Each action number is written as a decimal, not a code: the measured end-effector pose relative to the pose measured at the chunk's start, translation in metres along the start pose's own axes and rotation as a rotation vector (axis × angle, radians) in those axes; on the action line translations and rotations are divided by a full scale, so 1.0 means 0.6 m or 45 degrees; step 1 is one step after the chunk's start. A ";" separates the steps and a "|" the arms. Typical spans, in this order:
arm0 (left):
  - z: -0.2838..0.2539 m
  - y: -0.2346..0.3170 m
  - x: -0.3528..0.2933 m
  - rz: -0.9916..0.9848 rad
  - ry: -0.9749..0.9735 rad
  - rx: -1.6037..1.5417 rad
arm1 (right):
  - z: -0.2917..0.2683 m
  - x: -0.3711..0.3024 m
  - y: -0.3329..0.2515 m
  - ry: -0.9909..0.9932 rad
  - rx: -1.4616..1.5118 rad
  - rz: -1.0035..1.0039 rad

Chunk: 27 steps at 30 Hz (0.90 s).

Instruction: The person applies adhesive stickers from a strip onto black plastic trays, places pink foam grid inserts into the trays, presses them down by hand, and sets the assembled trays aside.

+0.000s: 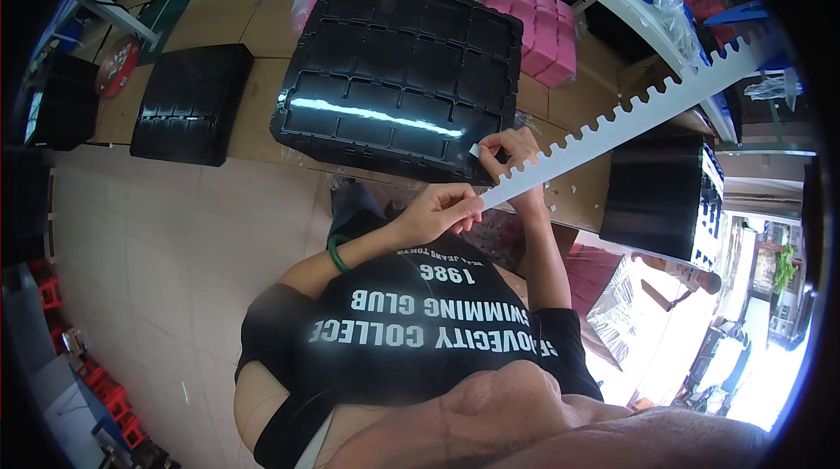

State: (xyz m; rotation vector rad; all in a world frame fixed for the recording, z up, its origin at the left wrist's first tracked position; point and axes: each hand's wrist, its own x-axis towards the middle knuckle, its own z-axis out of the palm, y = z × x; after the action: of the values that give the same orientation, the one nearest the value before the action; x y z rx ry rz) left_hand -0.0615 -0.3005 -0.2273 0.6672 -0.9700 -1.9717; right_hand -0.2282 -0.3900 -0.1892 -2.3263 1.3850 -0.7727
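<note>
A long white strip (626,131) with a row of notches along its upper edge slants up to the right. My left hand (448,209) is closed on its lower end. Just beyond, my right hand (512,152) pinches a small white piece (475,150) between thumb and finger, at the near right corner of a stack of black moulded trays (402,66). The strip crosses in front of my right wrist. Whether the right fingers touch the tray is hard to make out. A green bangle (336,252) circles my left wrist.
Pink foam blocks (532,24) sit behind the trays on a cardboard-covered table (573,110). Another black tray stack (191,103) is at left, beside a round red object (117,66). Small white scraps dot the cardboard near a black box (656,193) at right. A white shelf frame (643,5) rises beyond.
</note>
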 end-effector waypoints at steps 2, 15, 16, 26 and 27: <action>0.003 -0.005 -0.002 0.007 0.018 -0.015 | 0.007 0.001 -0.001 -0.012 0.022 0.011; -0.014 -0.002 -0.011 0.100 0.146 0.126 | 0.027 -0.006 0.001 0.025 0.035 -0.078; -0.014 -0.002 -0.012 0.125 0.175 0.131 | 0.029 -0.005 0.000 0.025 0.036 -0.077; -0.034 -0.005 -0.004 0.168 0.222 0.249 | 0.025 -0.022 0.007 0.001 0.294 0.223; -0.037 -0.007 -0.003 0.170 0.241 0.220 | 0.020 -0.027 0.008 0.021 0.456 0.420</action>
State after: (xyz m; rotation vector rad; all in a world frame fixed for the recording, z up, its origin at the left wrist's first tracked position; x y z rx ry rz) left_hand -0.0461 -0.3061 -0.2431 0.8464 -1.0471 -1.6882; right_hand -0.2305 -0.3780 -0.2058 -1.7703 1.4497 -0.8554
